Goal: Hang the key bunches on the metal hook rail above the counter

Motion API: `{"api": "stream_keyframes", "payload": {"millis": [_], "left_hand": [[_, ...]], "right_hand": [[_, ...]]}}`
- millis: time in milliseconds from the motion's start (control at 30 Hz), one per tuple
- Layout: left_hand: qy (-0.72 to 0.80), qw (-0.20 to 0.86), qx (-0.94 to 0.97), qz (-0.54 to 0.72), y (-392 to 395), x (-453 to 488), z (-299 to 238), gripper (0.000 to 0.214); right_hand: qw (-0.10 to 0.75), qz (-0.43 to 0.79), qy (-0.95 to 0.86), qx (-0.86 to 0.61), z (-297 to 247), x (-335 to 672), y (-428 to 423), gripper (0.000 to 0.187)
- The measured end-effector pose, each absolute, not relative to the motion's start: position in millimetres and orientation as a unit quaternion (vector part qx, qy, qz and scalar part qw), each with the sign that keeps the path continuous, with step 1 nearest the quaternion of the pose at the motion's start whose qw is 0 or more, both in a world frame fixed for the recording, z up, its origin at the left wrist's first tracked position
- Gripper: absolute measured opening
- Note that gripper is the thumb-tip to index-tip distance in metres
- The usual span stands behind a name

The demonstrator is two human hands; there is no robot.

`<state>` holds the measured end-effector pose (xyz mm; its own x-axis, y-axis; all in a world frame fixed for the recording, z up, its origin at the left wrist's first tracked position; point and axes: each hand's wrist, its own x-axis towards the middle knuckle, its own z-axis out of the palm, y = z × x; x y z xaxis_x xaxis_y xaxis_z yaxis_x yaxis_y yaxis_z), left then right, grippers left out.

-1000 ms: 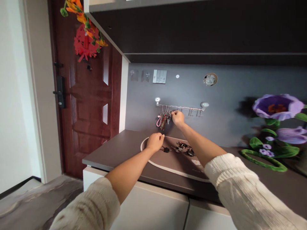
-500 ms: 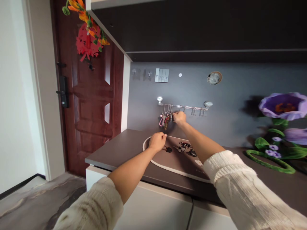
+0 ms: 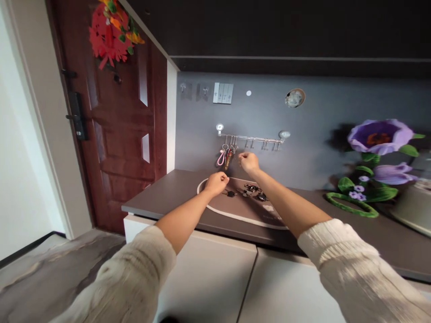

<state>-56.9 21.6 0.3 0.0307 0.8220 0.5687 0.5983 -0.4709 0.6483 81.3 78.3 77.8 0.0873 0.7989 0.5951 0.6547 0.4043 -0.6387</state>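
Note:
My left hand point(image 3: 216, 183) hovers over the left part of a brown mat point(image 3: 215, 204) with a pale rim. Its fingers are closed, and whatever they hold, if anything, is hidden. Just below a metal hook rail point(image 3: 259, 138) on the wall is my right hand point(image 3: 249, 162), its fingers curled together; I cannot make out anything in them. Several keys point(image 3: 229, 157) hang from the rail's left hooks, left of this hand, one with a pink loop point(image 3: 221, 158). A dark key point(image 3: 230, 194) and a cluster of keys point(image 3: 251, 190) lie on the mat between my hands.
Purple plush flowers point(image 3: 380, 137) with a green leafy base stand on the right of the counter point(image 3: 148, 198). A dark shelf point(image 3: 269, 31) overhangs the wall. On the left is a red-brown door point(image 3: 111, 157) with a black handle lock point(image 3: 76, 116). White cabinet doors point(image 3: 208, 273) are below.
My right hand has drawn slightly away from the hanging keys, leaving a gap between them. My left hand stays over the mat. The view has tilted down and shifted right.

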Motion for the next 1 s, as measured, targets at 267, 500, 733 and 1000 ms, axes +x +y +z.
{"api": "stream_keyframes", "payload": {"millis": [267,500,733,1000], "left_hand": [[0.449,0.167,0.761,0.438,13,-63,-1,0.015],[0.435,0.139,0.811,0.365,1,-69,3,0.023],[0.428,0.093,0.851,0.290,7,-69,-2,0.034],[0.433,0.073,0.861,0.257,5,-70,1,0.030]], "right_hand": [[0.434,0.045,-0.726,-0.531,40,99,4,0.019],[0.384,-0.021,-0.767,-0.513,15,120,-18,0.021],[0.319,-0.073,-0.797,-0.507,10,117,-21,0.022],[0.298,-0.087,-0.802,-0.511,9,115,-21,0.023]]}}
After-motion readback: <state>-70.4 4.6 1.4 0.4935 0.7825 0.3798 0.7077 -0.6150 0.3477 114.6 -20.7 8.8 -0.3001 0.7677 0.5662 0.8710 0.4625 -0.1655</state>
